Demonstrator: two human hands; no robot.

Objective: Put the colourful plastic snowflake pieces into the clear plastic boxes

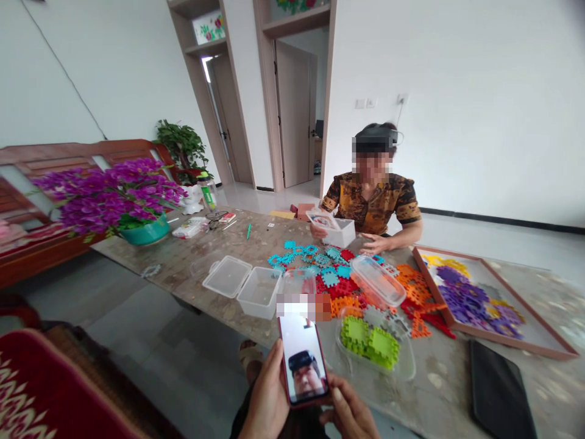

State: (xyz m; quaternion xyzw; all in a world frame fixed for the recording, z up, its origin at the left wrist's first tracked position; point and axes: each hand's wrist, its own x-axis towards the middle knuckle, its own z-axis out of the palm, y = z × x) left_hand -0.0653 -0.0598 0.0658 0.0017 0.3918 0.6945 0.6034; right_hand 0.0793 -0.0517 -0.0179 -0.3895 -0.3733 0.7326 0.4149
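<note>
A pot of purple flowers [114,198] stands at the far left of the surface [192,259], with clear tubs [260,292] nearer the middle. At the bottom edge, the left hand [265,399] is wrapped around a lit phone [303,356], held upright just off the surface's near edge; the right hand [350,414] steadies its lower corner, thumb apparently on the case. Beyond lie coloured puzzle tiles [347,283], a seated person [372,195] holding a white box [340,230], and a framed tray [484,302] on the right.

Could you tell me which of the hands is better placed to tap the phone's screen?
Probably the right hand: its thumb lies at the phone screen's lower edge, while the left hand grips the phone's side.
</note>
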